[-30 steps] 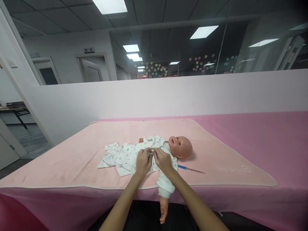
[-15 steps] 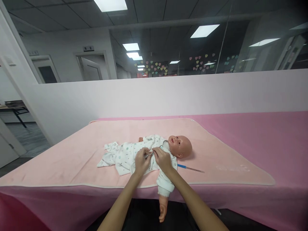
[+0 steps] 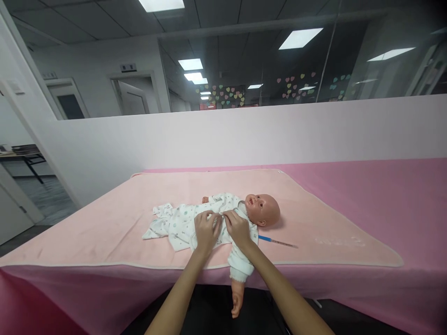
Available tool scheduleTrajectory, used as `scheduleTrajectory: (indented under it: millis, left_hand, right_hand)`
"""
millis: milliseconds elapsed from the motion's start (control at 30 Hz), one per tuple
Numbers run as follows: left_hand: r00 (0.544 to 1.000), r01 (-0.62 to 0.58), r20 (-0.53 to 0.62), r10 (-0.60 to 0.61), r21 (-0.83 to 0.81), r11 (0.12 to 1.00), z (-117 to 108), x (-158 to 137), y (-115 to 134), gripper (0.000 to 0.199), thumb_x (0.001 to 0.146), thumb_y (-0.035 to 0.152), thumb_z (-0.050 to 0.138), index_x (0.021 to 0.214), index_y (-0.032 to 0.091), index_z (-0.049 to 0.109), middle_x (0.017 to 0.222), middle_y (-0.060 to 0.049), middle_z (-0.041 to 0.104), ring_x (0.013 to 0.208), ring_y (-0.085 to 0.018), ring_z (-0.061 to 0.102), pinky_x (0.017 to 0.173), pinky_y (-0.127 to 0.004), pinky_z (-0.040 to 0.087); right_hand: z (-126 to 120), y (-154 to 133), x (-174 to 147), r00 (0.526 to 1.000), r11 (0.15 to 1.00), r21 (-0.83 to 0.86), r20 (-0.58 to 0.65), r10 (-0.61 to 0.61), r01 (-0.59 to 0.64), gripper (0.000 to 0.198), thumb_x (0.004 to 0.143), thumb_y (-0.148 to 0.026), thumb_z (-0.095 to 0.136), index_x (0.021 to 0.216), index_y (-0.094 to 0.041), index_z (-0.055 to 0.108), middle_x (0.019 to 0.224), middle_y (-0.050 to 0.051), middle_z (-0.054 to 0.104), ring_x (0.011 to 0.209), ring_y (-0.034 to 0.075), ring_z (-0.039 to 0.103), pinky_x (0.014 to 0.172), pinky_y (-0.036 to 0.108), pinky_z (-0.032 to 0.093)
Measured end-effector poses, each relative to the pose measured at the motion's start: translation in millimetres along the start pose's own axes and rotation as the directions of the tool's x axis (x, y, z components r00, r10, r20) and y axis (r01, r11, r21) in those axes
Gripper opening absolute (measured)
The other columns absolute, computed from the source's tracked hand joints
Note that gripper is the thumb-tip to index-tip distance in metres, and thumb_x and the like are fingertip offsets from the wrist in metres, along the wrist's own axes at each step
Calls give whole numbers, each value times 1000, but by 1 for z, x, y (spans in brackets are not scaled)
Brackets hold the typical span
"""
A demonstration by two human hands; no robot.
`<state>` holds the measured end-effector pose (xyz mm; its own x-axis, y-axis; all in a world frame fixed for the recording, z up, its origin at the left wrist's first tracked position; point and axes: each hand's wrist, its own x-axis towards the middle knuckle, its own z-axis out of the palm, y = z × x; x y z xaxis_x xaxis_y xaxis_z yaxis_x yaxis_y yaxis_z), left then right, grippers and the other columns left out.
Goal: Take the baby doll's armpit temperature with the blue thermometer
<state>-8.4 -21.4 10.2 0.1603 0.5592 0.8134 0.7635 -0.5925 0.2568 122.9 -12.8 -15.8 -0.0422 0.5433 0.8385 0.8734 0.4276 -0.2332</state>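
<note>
- Right now baby doll [image 3: 262, 210] is on its back mid-table, head to viewer's R, on peach blanket [image 3: 115, 223]; blanket lies over pink table cover [image 3: 366, 190].
- Doll wears white outfit [image 3: 181, 222] w/ small print; its leg ends lie flat to viewer's L.
- L hand [image 3: 206, 229]: on outfit's front at the middle, fingers bent; can't tell if they pinch cloth, tips partly hidden.
- R hand [image 3: 238, 228]: just beside L hand, nearer doll's head, thumb + fingertips drawn in close at outfit's front; can't tell what, if anything, is b/w them.
- Doll's near arm [image 3: 238, 298] hangs past table's near edge, sleeve down to forearm; far hand [image 3: 205, 199] pokes out of other sleeve.
- Thin stick w/ blue end [image 3: 277, 241] lies on blanket nr doll's shoulder, below head.
- Behind: white low wall [image 3: 244, 135], glass above w/ heart stickers [image 3: 228, 94].
</note>
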Motion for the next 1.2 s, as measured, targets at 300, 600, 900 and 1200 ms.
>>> scheduleTrajectory:
  millis: [300,600,900,1200]
  left_hand:
    - [998,-33,51,31,51,998,4,0,-1,13,82,26,52,89,24,63,98,-4,59,91,-20,49,82,-35,34]
    - [999,28,35,-29,32,999,10,1,-4,13,80,26,54,88,24,64,99,-3,60,96,-21,49,86,-36,33]
    - [999,-10,52,7,60,998,6,2,-1,12,79,24,54,86,25,63,110,-3,57,100,-21,48,88,-36,33]
    - [999,25,44,-31,137,990,12,2,-1,15,77,24,55,88,26,64,120,-2,53,107,-24,45,94,-40,32]
  right_hand:
    - [2,1,0,1000,1000,-11,30,-8,9,25,90,-18,37,89,-19,62,79,3,63,67,12,57,56,21,37]
    - [1,2,0,1000,1000,1,22,-13,13,25,90,-18,37,91,-19,62,80,3,64,68,11,57,58,21,36]
    - [-1,0,2,1000,1000,-13,-5,3,-3,22,89,-18,38,89,-19,61,84,2,62,71,10,56,58,20,36]
    - [1,1,2,1000,1000,-23,7,20,-20,23,89,-18,37,88,-19,60,87,4,61,72,11,56,57,20,36]
